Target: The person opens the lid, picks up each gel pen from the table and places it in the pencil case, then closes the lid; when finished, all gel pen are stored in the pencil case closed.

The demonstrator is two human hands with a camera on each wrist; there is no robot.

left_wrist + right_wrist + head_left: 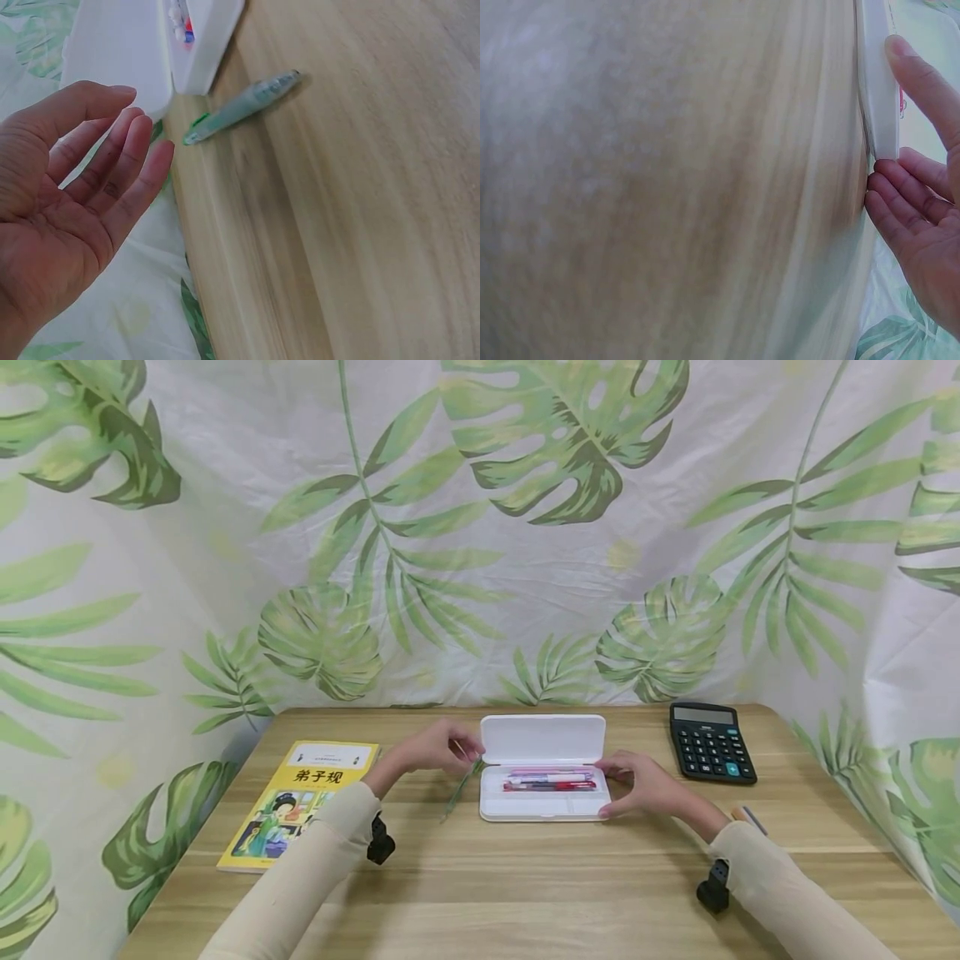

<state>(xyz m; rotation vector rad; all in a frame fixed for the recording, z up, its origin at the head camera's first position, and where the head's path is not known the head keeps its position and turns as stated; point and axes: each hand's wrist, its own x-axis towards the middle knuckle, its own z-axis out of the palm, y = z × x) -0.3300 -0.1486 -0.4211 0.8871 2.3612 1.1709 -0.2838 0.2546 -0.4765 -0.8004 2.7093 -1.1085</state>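
Note:
A white pencil case (525, 814) stands on the table with its lid (543, 739) raised. Inside lie several pens (551, 783), red, white and pink among them. My right hand (641, 785) holds the case's right end, thumb (919, 79) at the front corner and fingers (907, 195) against the end wall. To the left of the case lies a green pen (244, 109), slanting on the wood. My left hand (82, 172) hovers by the pen's far end and the lid's left edge, fingers loosely bent with nothing between them.
On the left a yellow book (307, 793) lies partly under my left sleeve. A black calculator (711, 742) sits at the back right. A small blue and tan item (750, 818) shows beside my right wrist. Leaf-patterned cloth (547, 568) hangs behind the table.

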